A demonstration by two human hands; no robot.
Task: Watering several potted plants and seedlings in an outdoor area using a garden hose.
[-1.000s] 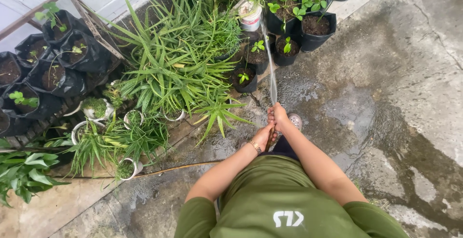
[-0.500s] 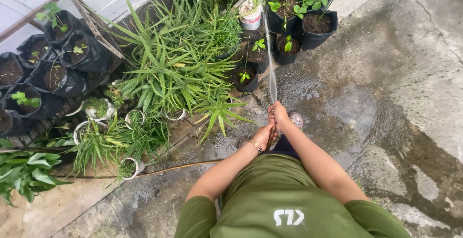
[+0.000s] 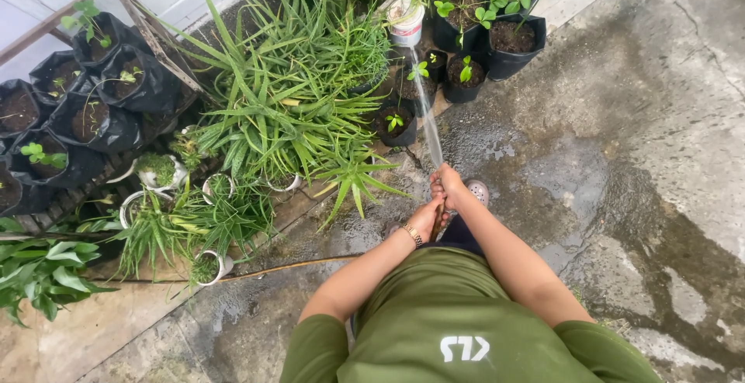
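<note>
Both hands grip the end of a thin garden hose in front of me. My right hand [image 3: 450, 187] wraps the hose tip, and my left hand [image 3: 424, 218], with a gold bracelet on the wrist, holds it just behind. A stream of water [image 3: 426, 115] shoots forward from the tip toward the small black pots [image 3: 396, 125] with seedlings. The brownish hose [image 3: 287, 266] trails left across the wet concrete.
A big spiky aloe-like plant [image 3: 287, 103] fills the middle. Black grow bags [image 3: 85, 119] stand on a wooden rack at left, white pots [image 3: 209, 266] below them. More black pots [image 3: 508, 41] and a white bucket [image 3: 405, 22] sit at the top. Wet concrete [image 3: 636, 158] spreads right.
The water stream has swung slightly left, now landing nearer the small pots beside the big plant. Both hands keep their grip and barely shift.
</note>
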